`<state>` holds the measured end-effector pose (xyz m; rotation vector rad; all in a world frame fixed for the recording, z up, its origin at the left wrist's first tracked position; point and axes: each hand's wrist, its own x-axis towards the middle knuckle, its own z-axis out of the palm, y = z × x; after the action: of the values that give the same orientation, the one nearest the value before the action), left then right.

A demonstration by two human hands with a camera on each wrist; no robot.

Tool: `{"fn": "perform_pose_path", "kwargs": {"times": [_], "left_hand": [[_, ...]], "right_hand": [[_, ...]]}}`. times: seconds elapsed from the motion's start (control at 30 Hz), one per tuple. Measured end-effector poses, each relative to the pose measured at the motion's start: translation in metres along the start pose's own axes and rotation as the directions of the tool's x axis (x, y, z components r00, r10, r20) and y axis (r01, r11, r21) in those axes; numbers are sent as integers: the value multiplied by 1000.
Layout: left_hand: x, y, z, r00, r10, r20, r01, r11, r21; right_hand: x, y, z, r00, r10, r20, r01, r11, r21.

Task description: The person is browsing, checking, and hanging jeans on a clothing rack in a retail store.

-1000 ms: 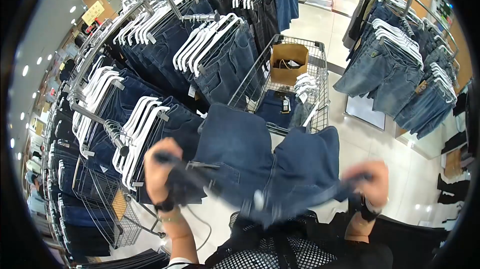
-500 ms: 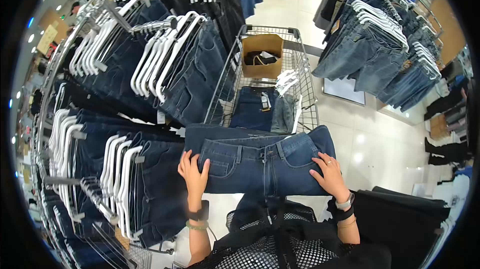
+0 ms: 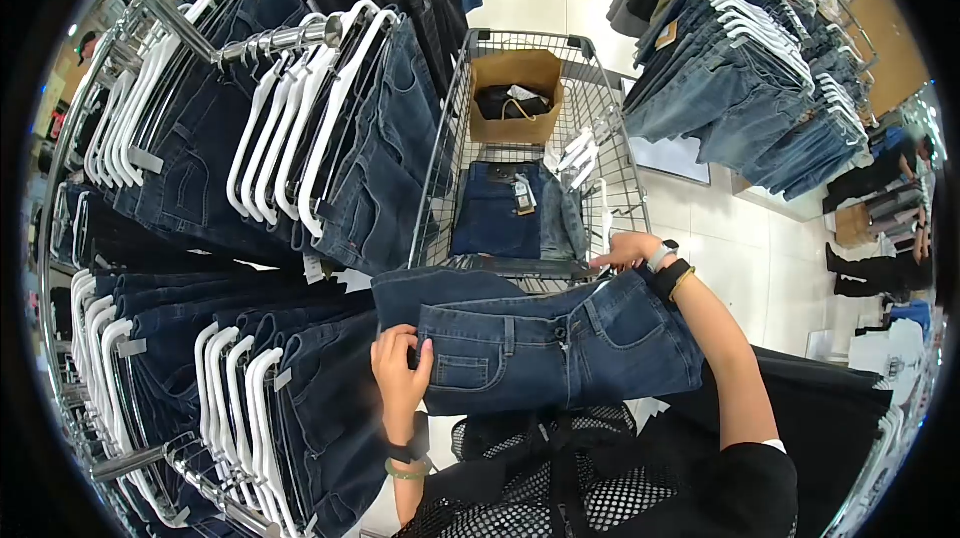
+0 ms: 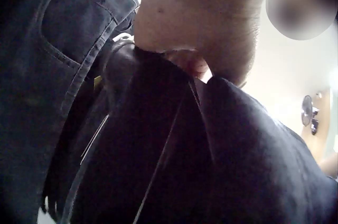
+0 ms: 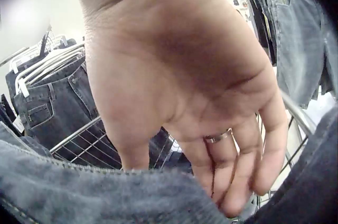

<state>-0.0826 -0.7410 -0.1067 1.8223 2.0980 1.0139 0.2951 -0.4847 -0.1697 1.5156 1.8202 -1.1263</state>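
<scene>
Dark blue jeans (image 3: pixel 520 363), folded over with the waistband and button uppermost, lie between the body and the cart. At their left end the left hand (image 3: pixel 400 370) grips the cloth, thumb on the front; its wrist camera shows the palm side (image 4: pixel 200 18) above dark denim (image 4: pixel 248 145), most fingers hidden. The right hand (image 3: pixel 633 252) is off the front of the jeans, reaching past their upper edge beside the cart handle (image 3: pixel 535 266). Its fingers hang loosely extended in the right wrist view, where the hand (image 5: pixel 179 76) shows a ring and denim (image 5: pixel 105 195) lies in front.
The wire cart (image 3: pixel 612 128) holds a brown paper bag (image 3: pixel 517 73), folded jeans (image 3: pixel 492 218) with a tag, and white hangers (image 3: pixel 577 160). Racks of jeans (image 3: pixel 385 168) stand left, denim shorts (image 3: pixel 700 108) hang right. A person in black (image 3: pixel 880 178) is at far right.
The jeans were swung out, then laid folded with both hands on them. Since then the right hand has left their right side and moved up toward the cart; the left hand has stayed on them.
</scene>
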Motion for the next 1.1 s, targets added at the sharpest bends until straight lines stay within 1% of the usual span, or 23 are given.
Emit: {"fn": "perform_pose_path", "kwargs": {"times": [0.03,0.07,0.1,0.13,0.2,0.27,0.3,0.37,0.4,0.47,0.5,0.53,0.6,0.63,0.67,0.73,0.77,0.8,0.87,0.93,1.0,1.07,1.1], "left_hand": [[-1,-1,2,1000,-7,23,7,1000,-16],[-2,0,5,999,-10,43,11,999,-33],[2,2,9,999,44,-7,-44,999,-20],[3,2,11,999,49,-8,-49,999,-23],[4,1,11,999,35,0,-35,999,-15],[4,-3,9,998,57,-23,-57,998,-21],[3,-4,7,998,60,-26,-60,998,-24],[3,-4,7,997,71,-35,-72,997,-27],[3,-4,9,996,74,-44,-75,997,-25],[0,-6,10,996,76,-53,-78,997,-24],[0,-5,9,996,74,-55,-75,997,-15],[1,-4,8,996,71,-57,-71,997,-6],[1,-2,3,997,62,-54,-62,998,-2],[1,-1,2,998,52,-44,-52,999,-7],[1,0,2,997,52,-48,-53,999,-3],[0,0,4,997,65,-51,-65,998,-2],[-1,-2,5,997,65,-49,-65,998,3],[-1,-3,6,997,64,-52,-64,998,2],[-2,-3,6,996,70,-61,-70,998,6],[-1,-3,8,995,76,-64,-76,997,2],[-1,-2,9,994,82,-67,-83,997,-2],[-3,-3,7,993,90,-75,-90,996,4],[-2,-2,7,992,93,-87,-93,996,2]], "right_hand": [[4,-1,3,996,46,81,-44,999,-17],[6,2,7,996,46,82,-44,999,-17],[4,1,10,995,48,86,-42,996,-77],[2,1,11,995,52,90,-39,990,-137],[-2,3,8,993,45,113,-37,996,-80],[-8,5,9,991,34,127,-58,980,191],[-9,7,9,992,34,118,-57,979,193],[-11,12,10,994,90,61,-105,935,338],[-12,12,10,995,90,52,-103,934,341],[-15,10,15,991,126,-44,-110,958,265],[-6,16,16,996,63,-62,-41,950,308],[4,24,20,995,58,-77,-32,952,303],[23,28,35,982,-94,-164,161,873,460],[29,26,35,989,-62,-131,122,843,524],[30,30,34,989,-67,-132,127,843,523],[9,17,19,989,137,-51,-66,728,682],[18,29,19,1000,24,-3,-12,598,802],[13,30,16,1000,24,-5,-11,600,800],[1,33,9,981,44,-189,138,527,839],[-19,38,-4,971,62,-232,164,532,831],[-36,46,-11,951,30,-307,260,458,850],[-56,47,-13,936,55,-347,290,439,851],[-64,48,-12,918,59,-393,357,315,880]]}}
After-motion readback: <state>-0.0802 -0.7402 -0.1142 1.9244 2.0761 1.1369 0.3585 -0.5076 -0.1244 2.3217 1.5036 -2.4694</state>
